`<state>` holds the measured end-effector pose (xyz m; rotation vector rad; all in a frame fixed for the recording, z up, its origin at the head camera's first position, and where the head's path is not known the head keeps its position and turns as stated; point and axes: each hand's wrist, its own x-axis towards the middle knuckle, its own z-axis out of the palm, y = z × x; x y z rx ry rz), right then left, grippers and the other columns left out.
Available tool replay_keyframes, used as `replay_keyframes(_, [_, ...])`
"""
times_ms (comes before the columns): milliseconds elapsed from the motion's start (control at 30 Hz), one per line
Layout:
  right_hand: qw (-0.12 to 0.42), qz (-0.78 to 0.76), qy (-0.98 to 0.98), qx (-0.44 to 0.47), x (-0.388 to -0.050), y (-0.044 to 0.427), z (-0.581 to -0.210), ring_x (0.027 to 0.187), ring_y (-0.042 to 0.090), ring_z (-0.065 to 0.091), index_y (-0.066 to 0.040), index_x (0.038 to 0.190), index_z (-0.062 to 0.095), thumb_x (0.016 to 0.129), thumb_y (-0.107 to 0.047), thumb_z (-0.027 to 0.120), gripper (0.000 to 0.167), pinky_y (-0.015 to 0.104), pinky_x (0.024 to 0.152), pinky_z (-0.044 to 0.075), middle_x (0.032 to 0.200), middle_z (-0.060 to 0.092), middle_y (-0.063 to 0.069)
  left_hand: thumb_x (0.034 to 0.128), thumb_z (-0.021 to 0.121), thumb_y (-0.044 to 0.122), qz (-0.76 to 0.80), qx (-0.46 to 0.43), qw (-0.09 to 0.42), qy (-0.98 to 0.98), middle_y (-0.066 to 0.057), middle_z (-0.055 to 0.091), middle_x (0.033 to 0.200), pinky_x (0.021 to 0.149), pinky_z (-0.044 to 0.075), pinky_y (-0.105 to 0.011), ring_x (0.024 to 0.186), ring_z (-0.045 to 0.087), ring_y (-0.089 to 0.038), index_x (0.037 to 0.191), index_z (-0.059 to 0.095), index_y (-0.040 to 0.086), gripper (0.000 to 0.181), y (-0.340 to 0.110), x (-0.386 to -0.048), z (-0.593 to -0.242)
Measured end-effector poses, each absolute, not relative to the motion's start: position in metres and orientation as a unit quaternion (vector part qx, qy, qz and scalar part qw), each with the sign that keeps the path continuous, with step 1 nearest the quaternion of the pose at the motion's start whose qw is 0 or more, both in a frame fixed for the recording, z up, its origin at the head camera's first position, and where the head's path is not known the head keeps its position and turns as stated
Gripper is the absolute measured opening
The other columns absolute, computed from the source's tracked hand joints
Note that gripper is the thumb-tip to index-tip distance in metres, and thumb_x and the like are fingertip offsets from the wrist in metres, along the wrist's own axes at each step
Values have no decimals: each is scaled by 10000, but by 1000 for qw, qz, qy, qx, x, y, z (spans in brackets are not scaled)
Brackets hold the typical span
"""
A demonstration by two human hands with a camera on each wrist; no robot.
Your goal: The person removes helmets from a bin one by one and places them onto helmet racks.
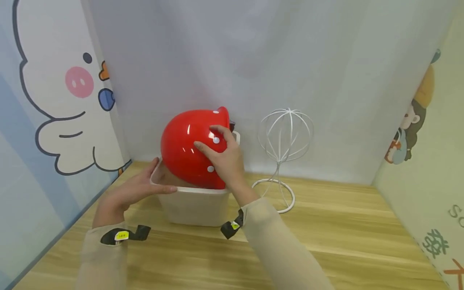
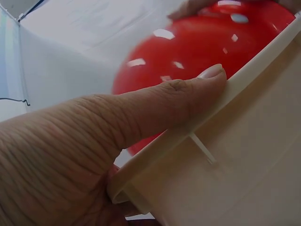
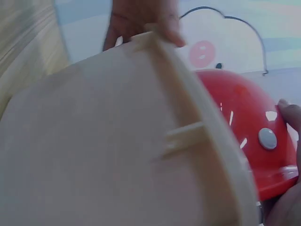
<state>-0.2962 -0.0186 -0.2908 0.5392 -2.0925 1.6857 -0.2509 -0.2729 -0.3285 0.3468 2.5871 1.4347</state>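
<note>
A glossy red hard hat (image 1: 181, 147) with white rivets is tipped on its side, partly inside a cream plastic bin (image 1: 197, 207). My right hand (image 1: 230, 163) holds the hard hat near its rim, thumb and forefinger spread over the shell; its other fingers are mostly hidden. At the bin's front left corner, my left hand (image 1: 132, 190) grips the edge. The left wrist view shows that thumb (image 2: 174, 101) lying over the bin's lip, with the other fingers mostly hidden below. How deep the hard hat reaches in the bin is hidden by the front wall.
Right of the bin stands a white wire stand (image 1: 278, 162) with a round cage top and ring base. Everything rests on a wood-grain table (image 1: 337, 237). A grey-white backdrop (image 1: 344, 100) rises behind, and cartoon-printed panels (image 1: 72, 133) flank both sides.
</note>
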Motion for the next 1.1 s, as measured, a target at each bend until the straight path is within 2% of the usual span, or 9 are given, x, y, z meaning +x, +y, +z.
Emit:
replay_keyframes(133, [213,669,-681,210,-290,-3,-271,1200,178,556,-304,1296,569,844,-407,813,524,386,860,584,1329,557,-53,816,786,527,476,113,87,868,7,-48,1689,995,302,-788,1509,63,-431,1598,-101,366,1193,-271,-251,-327])
replay_keyframes(267, [216,724,-615,227,-285,15,-250,1211,214,571,-264,1302,575,862,-335,801,500,416,879,578,1339,569,-12,804,775,573,459,93,95,879,-73,-16,1689,1022,288,-773,1499,81,-444,1604,-128,309,1235,-271,-250,-326])
replay_keyframes(400, [215,769,-558,229,-282,33,-238,1239,251,561,-239,1301,582,872,-304,793,483,429,902,569,1359,562,24,808,767,582,454,84,91,882,-138,84,1670,1034,309,-749,1473,157,-441,1610,-122,278,1236,-273,-251,-325])
replay_keyframes(567, [230,810,-495,215,-282,56,-234,1260,283,550,-210,1275,599,883,-298,783,442,445,935,552,1373,554,52,827,778,531,467,101,77,875,-128,274,1605,1044,315,-734,1414,303,-396,1623,-62,277,1185,-273,-252,-326])
replay_keyframes(633, [234,825,-469,211,-283,65,-234,1262,299,549,-201,1265,603,887,-285,778,425,457,947,545,1374,553,69,836,781,506,471,107,75,873,-139,308,1589,1061,297,-727,1409,327,-384,1623,-67,267,1181,-273,-251,-325])
replay_keyframes(733, [243,839,-438,212,-284,78,-233,1260,316,547,-180,1257,605,893,-261,771,408,461,958,539,1373,551,95,838,787,485,472,108,75,872,-173,314,1586,1088,276,-708,1416,334,-378,1618,-96,249,1202,-274,-249,-323])
replay_keyframes(833, [247,850,-411,218,-285,90,-233,1272,325,536,-162,1259,597,900,-227,761,400,460,973,530,1385,536,107,834,791,486,466,105,74,876,-194,256,1613,1104,261,-695,1440,298,-375,1611,-121,234,1225,-274,-248,-323])
replay_keyframes(1100, [242,884,-315,247,-288,113,-232,1272,321,535,-86,1301,562,921,-142,738,423,449,1022,497,1371,539,125,831,794,487,471,105,75,873,-178,254,1616,1107,257,-692,1434,309,-363,1610,-119,258,1221,-276,-250,-329])
